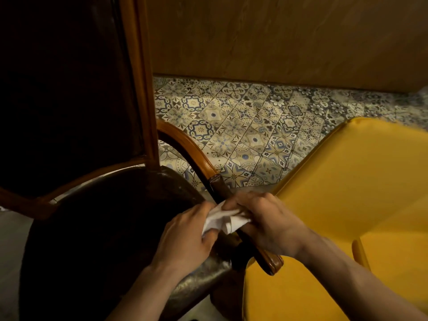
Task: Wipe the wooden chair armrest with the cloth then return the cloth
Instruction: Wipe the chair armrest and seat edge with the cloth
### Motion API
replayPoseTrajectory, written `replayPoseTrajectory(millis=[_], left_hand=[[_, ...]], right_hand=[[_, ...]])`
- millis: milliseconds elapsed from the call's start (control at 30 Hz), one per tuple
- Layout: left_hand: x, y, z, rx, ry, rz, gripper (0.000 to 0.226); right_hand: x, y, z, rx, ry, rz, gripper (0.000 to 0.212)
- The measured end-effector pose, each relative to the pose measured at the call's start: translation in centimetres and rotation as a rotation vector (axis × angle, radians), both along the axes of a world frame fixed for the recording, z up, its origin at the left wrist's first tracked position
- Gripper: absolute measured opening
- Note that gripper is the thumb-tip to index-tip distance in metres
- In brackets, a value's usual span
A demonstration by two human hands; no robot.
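Note:
A wooden chair with a dark leather seat [104, 228] fills the left of the view. Its right armrest [196, 156] curves from the backrest down to a rounded end near the bottom centre, with a dark padded strip on top. A crumpled white cloth [222, 220] lies bunched over the middle of that armrest. My left hand [185, 239] grips the cloth's left side from the seat side. My right hand [266, 221] holds its right side, fingers curled over the armrest. The armrest under both hands is hidden.
A yellow cushioned seat [347, 205] stands close on the right, almost touching the armrest's end. Patterned floor tiles [243, 126] stretch behind, ending at a wooden panel wall [278, 38]. The chair's tall backrest frame [141, 77] rises at the left.

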State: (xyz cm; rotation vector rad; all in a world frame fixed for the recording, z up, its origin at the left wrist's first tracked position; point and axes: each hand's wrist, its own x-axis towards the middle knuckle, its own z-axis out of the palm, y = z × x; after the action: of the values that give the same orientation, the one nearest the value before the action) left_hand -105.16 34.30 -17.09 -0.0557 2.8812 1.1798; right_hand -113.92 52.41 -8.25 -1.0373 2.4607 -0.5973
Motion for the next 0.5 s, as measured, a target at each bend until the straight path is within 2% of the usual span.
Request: replayPoseTrajectory(millis=[100, 300, 500], left_hand=[[0.0, 0.0, 2.0, -0.002, -0.003, -0.002, 0.036], [-0.9, -1.2, 8.7, -0.072, 0.04, -0.043, 0.035], [-2.3, -4.0, 16.8, -0.211, 0.086, -0.112, 0.04]], right_hand=[[1.0, 0.6, 1.0, -0.08, -0.029, -0.049, 0.034], [3.4, 1.5, 4.5, -0.175, -0.017, -0.173, 0.062], [3.3, 1.4, 10.0, -0.095, 0.106, -0.309, 0.049]])
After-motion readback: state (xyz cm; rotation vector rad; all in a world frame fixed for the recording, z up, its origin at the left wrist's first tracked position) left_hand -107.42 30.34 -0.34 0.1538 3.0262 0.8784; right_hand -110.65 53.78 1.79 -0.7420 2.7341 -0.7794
